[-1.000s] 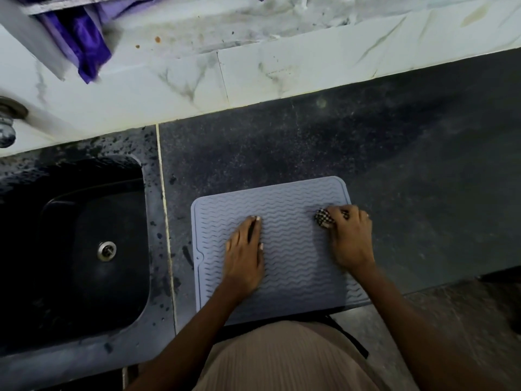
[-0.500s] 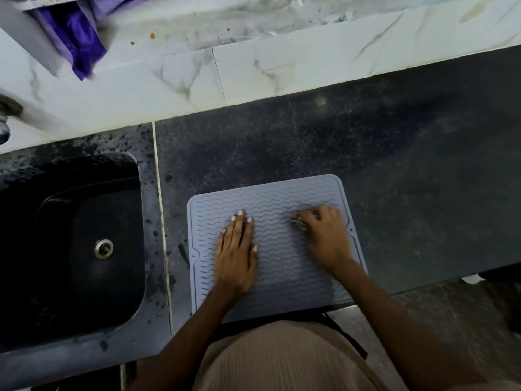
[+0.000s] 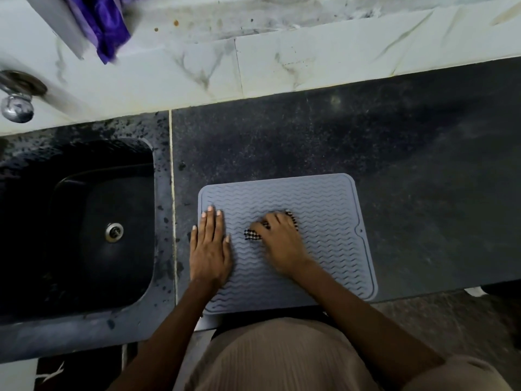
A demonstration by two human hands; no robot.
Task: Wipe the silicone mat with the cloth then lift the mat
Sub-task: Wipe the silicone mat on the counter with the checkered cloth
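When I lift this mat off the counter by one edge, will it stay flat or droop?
Probably droop: the mat looks thin and lies flush on the counter, so it should be floppy. Likely light for its size. Its wavy ridges should give some hold, and the left hand pressing flat on it while the right hand rubs the cloth suggests it can slide.

This is a home kitchen. A dark speckled stone worktop (image 3: pixel 394 170) fills the middle of the frame, a black sink (image 3: pixel 93 230) with a metal drain (image 3: pixel 114 232) is set in at left, and a chrome tap (image 3: pixel 17 100) juts from marbled wall tiles (image 3: pixel 282 69) at upper left.
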